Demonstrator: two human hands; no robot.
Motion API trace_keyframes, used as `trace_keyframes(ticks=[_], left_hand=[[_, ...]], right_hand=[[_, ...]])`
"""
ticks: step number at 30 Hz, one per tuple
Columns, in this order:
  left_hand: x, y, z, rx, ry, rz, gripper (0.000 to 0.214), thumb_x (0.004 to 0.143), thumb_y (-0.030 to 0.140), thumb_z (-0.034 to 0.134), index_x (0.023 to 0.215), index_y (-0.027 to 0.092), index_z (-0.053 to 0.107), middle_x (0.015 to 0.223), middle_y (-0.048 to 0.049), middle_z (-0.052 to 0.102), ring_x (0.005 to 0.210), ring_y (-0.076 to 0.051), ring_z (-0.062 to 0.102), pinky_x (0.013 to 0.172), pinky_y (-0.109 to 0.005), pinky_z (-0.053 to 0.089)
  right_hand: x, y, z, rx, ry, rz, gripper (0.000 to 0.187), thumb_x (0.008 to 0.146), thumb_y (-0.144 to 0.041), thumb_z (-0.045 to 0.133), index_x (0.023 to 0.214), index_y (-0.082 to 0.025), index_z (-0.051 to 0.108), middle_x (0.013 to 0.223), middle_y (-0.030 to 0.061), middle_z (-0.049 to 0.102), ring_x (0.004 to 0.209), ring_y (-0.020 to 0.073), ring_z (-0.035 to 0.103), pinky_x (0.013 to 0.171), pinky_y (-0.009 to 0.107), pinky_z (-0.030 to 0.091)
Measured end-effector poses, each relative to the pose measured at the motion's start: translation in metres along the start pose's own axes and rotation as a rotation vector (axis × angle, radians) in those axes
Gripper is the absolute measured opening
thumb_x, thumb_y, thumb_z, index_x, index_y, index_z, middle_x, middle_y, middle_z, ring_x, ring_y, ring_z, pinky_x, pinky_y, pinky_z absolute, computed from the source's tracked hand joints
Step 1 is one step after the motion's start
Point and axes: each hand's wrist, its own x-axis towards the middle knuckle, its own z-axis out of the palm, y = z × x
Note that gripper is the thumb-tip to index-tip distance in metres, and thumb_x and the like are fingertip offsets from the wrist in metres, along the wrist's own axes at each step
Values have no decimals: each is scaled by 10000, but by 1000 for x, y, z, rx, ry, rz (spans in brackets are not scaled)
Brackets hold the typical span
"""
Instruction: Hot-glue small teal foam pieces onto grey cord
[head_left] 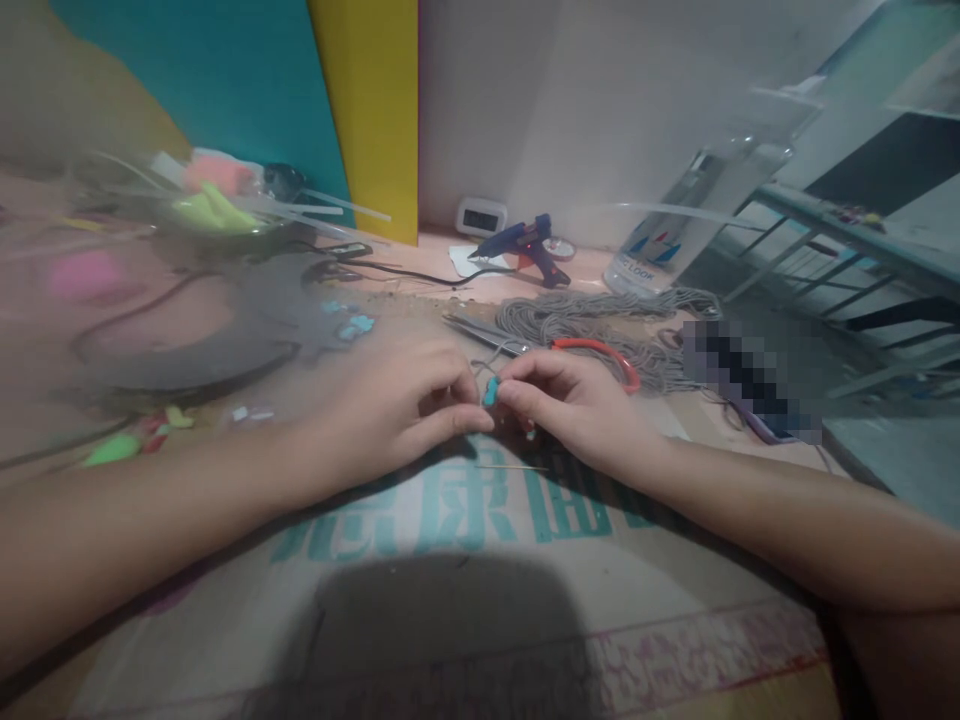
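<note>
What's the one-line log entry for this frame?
left hand: pinching small blue piece | right hand: pinching same piece | nearby: red-handled scissors, grey cord | surface: printed cardboard

bottle label (651,262): partly reads "LOOP" | cardboard (450,510): teal characters, upside down, unreadable

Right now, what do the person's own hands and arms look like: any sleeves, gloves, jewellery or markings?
The left hand and right hand are bare, with no gloves and no rings visible. Both forearms are uncovered to the picture's edge. No sleeve, watch, band or marking shows on either.
</note>
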Motion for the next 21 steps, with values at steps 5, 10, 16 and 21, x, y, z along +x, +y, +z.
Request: trace_keyframes(ticks=[5,10,16,21], left_hand=[[-1,-1,-1,-188,114,-140,261,984,334,470,1202,212,548,1250,-90,618,936,-163,648,798,-290,515],[3,0,-2,-118,15,-99,214,967,321,515,1106,226,648,1094,-33,704,1024,-180,636,879,-290,479],[2,4,-3,1,55,-71,174,920,339,590,933,201,696,910,-10,723,860,-165,642,779,-274,457],[2,8,-3,29,44,-105,211,935,325,555,871,185,700,814,-8,715,764,-153,634,709,-268,438]], right_hand=[[-1,4,-1,-107,-25,-56,184,843,-334,687,799,-160,647,673,-12,630,580,94,549,554,231,442],[-2,5,-1,-225,-32,-114,158,881,-315,640,837,-164,658,708,-4,640,633,103,556,609,243,443],[-3,3,0,-270,-8,-131,140,903,-274,597,831,-161,637,707,-5,641,611,93,549,578,228,436],[-4,3,0,-296,11,-149,145,902,-281,601,829,-160,638,719,8,659,617,98,556,590,240,436]])
